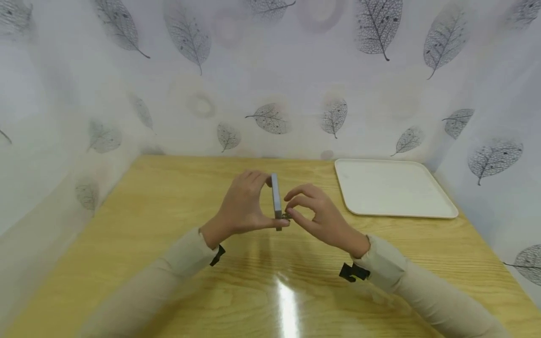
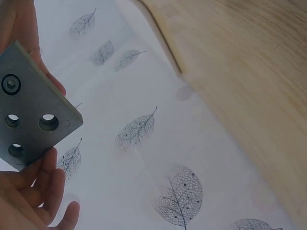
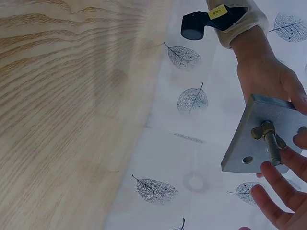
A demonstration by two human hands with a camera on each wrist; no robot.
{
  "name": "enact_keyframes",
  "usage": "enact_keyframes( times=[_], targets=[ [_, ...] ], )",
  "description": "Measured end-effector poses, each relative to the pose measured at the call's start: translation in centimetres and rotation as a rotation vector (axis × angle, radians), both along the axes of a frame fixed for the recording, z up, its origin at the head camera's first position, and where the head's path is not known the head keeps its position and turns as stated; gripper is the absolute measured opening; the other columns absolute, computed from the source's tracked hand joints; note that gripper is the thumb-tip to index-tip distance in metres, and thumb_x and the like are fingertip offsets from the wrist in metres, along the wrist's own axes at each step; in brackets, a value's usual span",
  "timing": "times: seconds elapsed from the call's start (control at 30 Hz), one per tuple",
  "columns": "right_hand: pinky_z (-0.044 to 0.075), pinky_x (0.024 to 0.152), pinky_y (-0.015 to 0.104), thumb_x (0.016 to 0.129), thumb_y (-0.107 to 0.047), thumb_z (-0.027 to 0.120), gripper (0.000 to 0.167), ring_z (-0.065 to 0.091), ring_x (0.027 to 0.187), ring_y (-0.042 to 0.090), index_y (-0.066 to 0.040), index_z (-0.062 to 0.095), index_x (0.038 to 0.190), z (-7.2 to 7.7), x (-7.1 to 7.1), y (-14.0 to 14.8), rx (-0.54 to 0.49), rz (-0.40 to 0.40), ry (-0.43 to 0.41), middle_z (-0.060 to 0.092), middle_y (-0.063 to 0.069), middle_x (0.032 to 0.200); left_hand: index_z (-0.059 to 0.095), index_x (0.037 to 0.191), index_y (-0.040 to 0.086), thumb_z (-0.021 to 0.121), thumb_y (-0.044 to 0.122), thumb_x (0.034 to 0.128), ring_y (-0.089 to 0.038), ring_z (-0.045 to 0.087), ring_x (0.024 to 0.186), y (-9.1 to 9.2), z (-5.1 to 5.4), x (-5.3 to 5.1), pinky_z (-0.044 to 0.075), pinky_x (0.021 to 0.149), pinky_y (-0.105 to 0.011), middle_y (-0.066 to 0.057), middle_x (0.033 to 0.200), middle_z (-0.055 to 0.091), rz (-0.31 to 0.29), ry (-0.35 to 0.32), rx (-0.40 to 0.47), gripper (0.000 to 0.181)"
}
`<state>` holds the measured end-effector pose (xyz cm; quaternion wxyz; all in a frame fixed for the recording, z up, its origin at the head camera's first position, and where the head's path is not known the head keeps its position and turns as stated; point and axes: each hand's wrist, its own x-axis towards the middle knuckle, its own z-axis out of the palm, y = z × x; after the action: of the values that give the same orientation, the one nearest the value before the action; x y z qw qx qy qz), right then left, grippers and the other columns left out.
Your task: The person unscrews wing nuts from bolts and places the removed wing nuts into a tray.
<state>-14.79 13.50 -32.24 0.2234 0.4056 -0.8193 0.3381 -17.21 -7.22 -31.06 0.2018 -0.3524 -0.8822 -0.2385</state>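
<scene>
A person's left hand (image 1: pixel 245 202) grasps a flat grey metal plate (image 1: pixel 276 195) by its edges, the thumb along the end nearer the body and the fingers bent at the far end, so that it stands upright on edge in the air over a glossy yellow-brown wooden table (image 1: pixel 169 197). From the right face of the plate juts a silvery threaded bolt (image 3: pixel 274 154), and round its base sits a dull brass-coloured wing nut (image 3: pixel 259 132). The right hand (image 1: pixel 319 216) has its thumb and fingers bent at the nut, one fingertip against or just beside a wing; whether they pinch it I cannot tell. On the plate's other face, a dark round hex-socket head (image 2: pixel 11 84) fills one hole, while three more holes (image 2: pixel 49 122) show open beside it. Both arms wear cream sleeves (image 1: pixel 405 272), with black wrist devices (image 1: pixel 354 272) at the cuffs. A white rectangular tray (image 1: pixel 393 188) lies on the table's far right corner, before a pale curtain (image 1: pixel 287 80) printed with grey skeleton leaves
</scene>
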Motion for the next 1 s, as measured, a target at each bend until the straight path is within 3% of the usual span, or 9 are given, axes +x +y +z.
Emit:
enact_keyframes(
  times=[0.23, 0.53, 0.7, 1.0],
  targets=[
    [0.047, 0.084, 0.041, 0.081, -0.003, 0.068, 0.009, 0.057, 0.099, 0.022, -0.012, 0.067, 0.083, 0.15, 0.10, 0.19, -0.014, 0.016, 0.026, 0.062, 0.005, 0.103, 0.057, 0.105, 0.009, 0.079, 0.063, 0.0551, -0.022, 0.054, 0.099, -0.04, -0.03, -0.13, 0.044, 0.087, -0.041, -0.003, 0.098, 0.061, -0.005, 0.019, 0.013, 0.077],
    [0.047, 0.084, 0.042, 0.087, -0.011, 0.065, 0.006, 0.057, 0.097, 0.022, -0.013, 0.067, 0.082, -0.20, -0.06, -0.07, -0.051, 0.054, 0.058, 0.063, 0.006, 0.102, 0.056, 0.104, 0.010, 0.081, 0.061, 0.0537, -0.021, 0.053, 0.099, -0.27, -0.30, -0.14, 0.043, 0.088, -0.041, -0.002, 0.097, 0.060, 0.006, 0.003, 0.037, 0.076],
    [0.046, 0.084, 0.043, 0.093, -0.023, 0.058, 0.018, 0.057, 0.097, 0.022, -0.014, 0.068, 0.081, -0.18, 0.19, -0.05, -0.036, 0.067, 0.074, 0.062, 0.005, 0.102, 0.056, 0.103, 0.010, 0.080, 0.062, 0.0547, -0.021, 0.053, 0.098, -0.55, -0.52, 0.02, 0.043, 0.088, -0.040, -0.001, 0.096, 0.060, 0.011, -0.001, 0.039, 0.075],
    [0.043, 0.092, 0.046, 0.094, -0.035, 0.054, 0.033, 0.054, 0.107, 0.024, -0.014, 0.073, 0.078, 0.29, 0.85, 0.36, 0.049, 0.068, 0.070, 0.062, 0.006, 0.109, 0.056, 0.107, 0.010, 0.079, 0.063, 0.0546, -0.021, 0.053, 0.099, -0.73, -0.19, -0.08, 0.044, 0.088, -0.040, -0.001, 0.097, 0.060, 0.011, 0.005, 0.023, 0.078]
  ],
)
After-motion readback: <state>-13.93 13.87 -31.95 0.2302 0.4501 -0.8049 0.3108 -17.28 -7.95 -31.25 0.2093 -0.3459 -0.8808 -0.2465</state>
